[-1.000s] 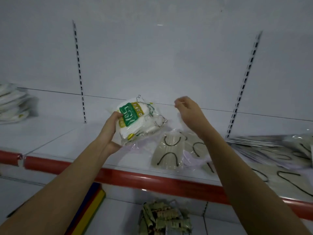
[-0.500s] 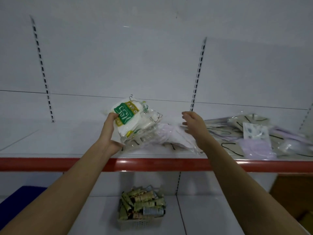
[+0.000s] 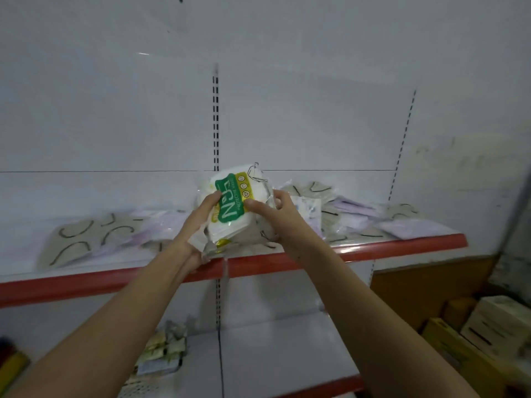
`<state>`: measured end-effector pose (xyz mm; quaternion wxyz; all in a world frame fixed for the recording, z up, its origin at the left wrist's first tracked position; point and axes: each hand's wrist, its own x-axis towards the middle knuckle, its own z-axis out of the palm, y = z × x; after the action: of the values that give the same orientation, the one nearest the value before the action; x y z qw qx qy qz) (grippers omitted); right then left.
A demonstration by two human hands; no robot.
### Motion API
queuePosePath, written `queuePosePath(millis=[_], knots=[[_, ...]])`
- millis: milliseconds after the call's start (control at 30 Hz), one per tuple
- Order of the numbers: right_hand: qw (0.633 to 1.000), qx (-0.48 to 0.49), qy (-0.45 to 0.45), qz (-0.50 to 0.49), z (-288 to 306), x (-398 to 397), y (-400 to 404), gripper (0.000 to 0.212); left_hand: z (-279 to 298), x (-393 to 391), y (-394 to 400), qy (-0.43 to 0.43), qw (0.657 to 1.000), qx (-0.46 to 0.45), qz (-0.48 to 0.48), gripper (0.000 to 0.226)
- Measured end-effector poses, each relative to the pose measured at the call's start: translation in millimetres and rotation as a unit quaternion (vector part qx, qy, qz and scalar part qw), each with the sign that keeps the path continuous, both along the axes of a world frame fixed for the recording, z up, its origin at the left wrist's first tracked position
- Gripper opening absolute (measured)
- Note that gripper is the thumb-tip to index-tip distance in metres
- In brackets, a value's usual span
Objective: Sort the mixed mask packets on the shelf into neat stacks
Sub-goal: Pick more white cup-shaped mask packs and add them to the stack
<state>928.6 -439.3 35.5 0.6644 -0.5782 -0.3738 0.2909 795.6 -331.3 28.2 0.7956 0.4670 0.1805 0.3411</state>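
Observation:
Both my hands hold a bundle of white mask packets with a green and yellow label (image 3: 230, 206) above the red front edge of the shelf (image 3: 402, 245). My left hand (image 3: 198, 225) grips the bundle's left side and bottom. At the bundle's right side, my right hand (image 3: 273, 214) has its thumb on the label. Flat beige mask packets with dark ear loops (image 3: 77, 239) lie on the shelf to the left. A loose pile of lilac and beige mask packets (image 3: 353, 216) lies on the shelf to the right, behind my right hand.
A white back panel with slotted uprights (image 3: 215, 124) rises behind the shelf. On the lower shelf stands a basket of small packets (image 3: 161, 349). Cardboard boxes (image 3: 494, 328) sit at the lower right, and a brown board (image 3: 425, 291) leans below the shelf's right end.
My view has swung right along the shelf. My right hand has come in from the pile and taken hold of the labelled bundle, which my left hand still holds.

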Motion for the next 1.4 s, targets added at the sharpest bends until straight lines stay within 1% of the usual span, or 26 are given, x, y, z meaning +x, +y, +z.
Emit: queuePosePath(millis=[67,100,133,167,233,300,333,400,467,533,567,600,633,667,700,767,833,900,933,967,1100,1133,1233,1267,1333,1400], knots=[[0.999,-0.012,0.030,-0.020,0,37,-32,0.089,-1,39,-27,-0.006,1.000,0.009,-0.020,0.073],[0.999,-0.020,0.037,-0.029,0,63,-54,0.098,1,65,-48,-0.006,0.999,0.019,-0.032,0.078],[0.998,-0.021,0.052,-0.030,-1,80,-71,0.107,3,83,-64,-0.005,0.999,0.027,-0.042,0.079],[0.997,-0.009,0.074,-0.024,-4,92,-83,0.109,5,95,-74,-0.002,0.998,0.034,-0.047,0.076],[0.994,0.022,0.102,-0.024,-6,124,-117,0.089,7,130,-100,0.024,0.996,0.053,-0.061,0.071],[0.992,0.038,0.115,-0.047,-8,154,-145,0.069,7,159,-122,0.052,0.991,0.070,-0.102,0.082],[0.990,0.047,0.122,-0.060,-8,169,-157,0.063,9,173,-132,0.063,0.987,0.079,-0.123,0.081],[0.985,0.064,0.134,-0.083,-11,201,-174,0.052,16,196,-147,0.090,0.980,0.119,-0.132,0.064],[0.980,0.085,0.151,-0.099,-10,232,-187,0.050,22,222,-151,0.129,0.970,0.152,-0.136,0.060],[0.973,0.107,0.179,-0.101,-7,266,-194,0.060,27,246,-150,0.139,0.959,0.209,-0.132,0.059],[0.970,0.124,0.185,-0.098,-4,280,-196,0.058,28,257,-144,0.140,0.955,0.236,-0.109,0.054],[0.968,0.142,0.187,-0.093,1,293,-197,0.050,28,268,-137,0.148,0.948,0.274,-0.072,0.046],[0.965,0.158,0.191,-0.089,4,306,-198,0.043,26,279,-124,0.161,0.929,0.332,-0.029,0.038],[0.962,0.170,0.198,-0.080,7,319,-197,0.040,25,288,-113,0.177,0.898,0.404,0.002,0.032],[0.961,0.176,0.199,-0.075,9,331,-197,0.039,24,298,-99,0.201,0.855,0.477,0.020,0.031],[0.964,0.173,0.192,-0.067,10,354,-188,0.038,16,321,-71,0.257,0.772,0.580,0.015,0.044],[0.970,0.150,0.178,-0.063,12,372,-172,0.034,5,345,-44,0.327,0.686,0.650,-0.001,0.067],[0.978,0.122,0.163,-0.054,18,388,-152,0.031,-6,361,-19,0.408,0.582,0.703,0.006,0.089],[0.981,0.109,0.153,-0.047,21,395,-141,0.033,-9,365,-8,0.437,0.552,0.710,0.011,0.093],[0.984,0.100,0.144,-0.040,23,402,-131,0.036,-11,366,2,0.454,0.543,0.706,0.020,0.091],[0.986,0.082,0.142,-0.010,22,430,-92,0.043,6,356,32,0.437,0.578,0.688,0.048,0.052],[0.986,0.080,0.145,0.004,21,435,-84,0.042,13,352,36,0.428,0.598,0.676,0.040,0.049],[0.984,0.076,0.158,0.035,23,442,-67,0.035,28,340,42,0.401,0.680,0.614,0.002,0.047],[0.983,0.077,0.162,0.043,26,444,-61,0.032,32,337,42,0.397,0.694,0.601,0.002,0.046],[0.980,0.081,0.169,0.072,31,446,-52,0.028,36,335,41,0.396,0.699,0.595,0.015,0.044],[0.974,0.089,0.179,0.104,36,448,-43,0.026,35,338,38,0.409,0.685,0.601,0.045,0.048]])
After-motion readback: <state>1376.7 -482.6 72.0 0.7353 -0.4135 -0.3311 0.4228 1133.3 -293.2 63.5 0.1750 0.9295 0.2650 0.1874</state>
